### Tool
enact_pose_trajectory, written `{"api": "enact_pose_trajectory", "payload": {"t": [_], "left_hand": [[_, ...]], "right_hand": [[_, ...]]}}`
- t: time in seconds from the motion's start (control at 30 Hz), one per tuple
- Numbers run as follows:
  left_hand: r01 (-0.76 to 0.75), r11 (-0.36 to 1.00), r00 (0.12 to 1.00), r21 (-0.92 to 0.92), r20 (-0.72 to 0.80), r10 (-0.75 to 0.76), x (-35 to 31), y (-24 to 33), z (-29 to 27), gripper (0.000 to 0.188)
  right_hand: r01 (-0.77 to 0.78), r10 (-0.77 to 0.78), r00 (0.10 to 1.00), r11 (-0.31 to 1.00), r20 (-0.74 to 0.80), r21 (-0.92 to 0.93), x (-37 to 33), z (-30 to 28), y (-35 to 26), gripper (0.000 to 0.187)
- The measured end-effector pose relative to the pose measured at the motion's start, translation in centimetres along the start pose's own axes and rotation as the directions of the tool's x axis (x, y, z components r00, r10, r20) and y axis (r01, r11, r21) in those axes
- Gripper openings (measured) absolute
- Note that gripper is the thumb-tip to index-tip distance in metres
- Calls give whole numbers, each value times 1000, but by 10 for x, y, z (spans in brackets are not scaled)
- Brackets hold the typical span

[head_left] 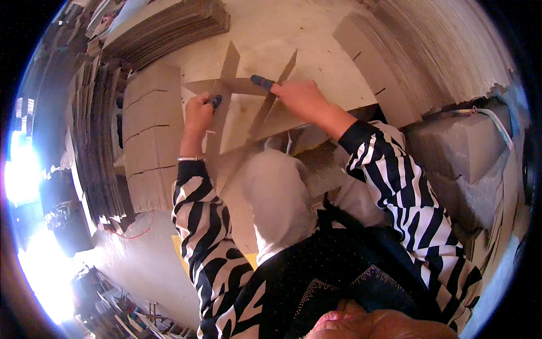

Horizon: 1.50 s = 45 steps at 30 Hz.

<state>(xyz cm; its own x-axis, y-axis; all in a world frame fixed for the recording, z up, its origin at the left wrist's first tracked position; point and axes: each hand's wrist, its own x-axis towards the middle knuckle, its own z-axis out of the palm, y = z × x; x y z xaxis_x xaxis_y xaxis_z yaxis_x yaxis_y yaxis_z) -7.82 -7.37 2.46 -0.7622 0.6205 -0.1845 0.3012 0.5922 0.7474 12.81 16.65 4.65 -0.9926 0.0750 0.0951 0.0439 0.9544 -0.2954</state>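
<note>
Toward 11 o'clock, above the pale wooden bench [282, 28], a short brown cardboard cross-strip [243, 86] met two long brown cardboard strips [229, 63], the left hand [200, 110] pinched on the nearer-10-o'clock one, the right hand [299, 97] clamped at the other's crossing. That second joint's seating could not be told; slotted brown cardboard stacks [149, 127] at 10 and 2 o'clock lay unjoined.

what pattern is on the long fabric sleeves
Black and white zebra stripes on the sleeves, clearest in head view.

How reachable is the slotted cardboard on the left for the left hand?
Probably yes: the slotted cardboard lies just left of the left hand, with nothing visible between, though it now grips a cardboard strip.
</note>
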Motion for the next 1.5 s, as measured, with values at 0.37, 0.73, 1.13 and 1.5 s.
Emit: {"api": "enact_pose_trajectory", "payload": {"t": [0.37, 0.73, 1.13, 1.5], "left_hand": [[15, 970, 992, -241, -119, -45, -110, 63, 15, 47], [-331, 718, 823, -613, -560, -99, -174, 16, 75, 42], [55, 961, 855, 271, -509, 95, -89, 55, 16, 28], [-74, 917, 808, 392, -515, 286, -85, 40, 42, 44]], "right_hand": [[-413, 413, 911, 910, 12, 36, -26, -55, 88, 42], [-647, 508, 719, 739, -475, -189, -211, -70, 178, 46], [-257, 466, 824, 814, -321, 521, -31, -99, 53, 33], [-32, 311, 808, 871, -499, 491, 8, -70, 46, 27]]}}
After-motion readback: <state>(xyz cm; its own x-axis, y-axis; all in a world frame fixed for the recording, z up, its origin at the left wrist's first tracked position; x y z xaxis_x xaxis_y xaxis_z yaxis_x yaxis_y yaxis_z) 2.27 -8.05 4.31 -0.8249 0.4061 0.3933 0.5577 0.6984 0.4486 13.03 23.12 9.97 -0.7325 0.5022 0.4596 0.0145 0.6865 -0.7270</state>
